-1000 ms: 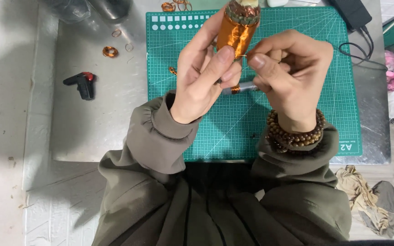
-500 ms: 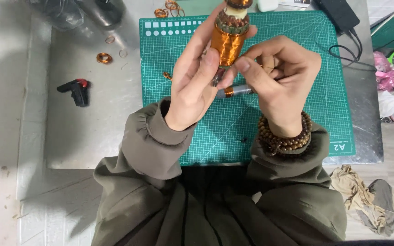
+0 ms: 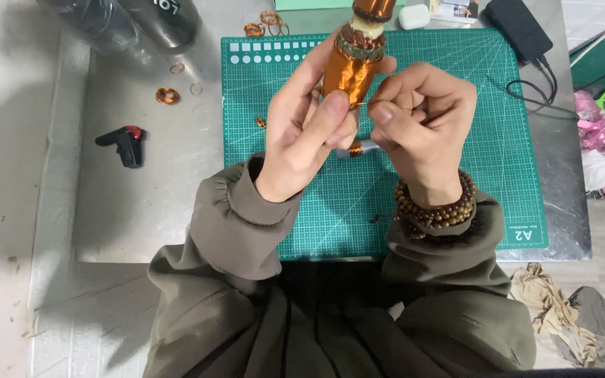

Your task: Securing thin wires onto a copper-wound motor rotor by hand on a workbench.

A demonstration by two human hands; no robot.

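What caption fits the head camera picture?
Left hand grips a copper-wound motor rotor; right hand pinches at it above a green cutting mat.

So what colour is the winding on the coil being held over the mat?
Shiny copper-orange, seen in the head view: the coil, held in the left hand.

Mat [image 3: 456, 203] on table [image 3: 141, 217]; both hands above it, left hand [image 3: 306, 133] holding rotor [image 3: 351, 66], right hand [image 3: 421, 122] just beside. Small tool [image 3: 124, 143] left of mat, coils [image 3: 167, 95] behind it
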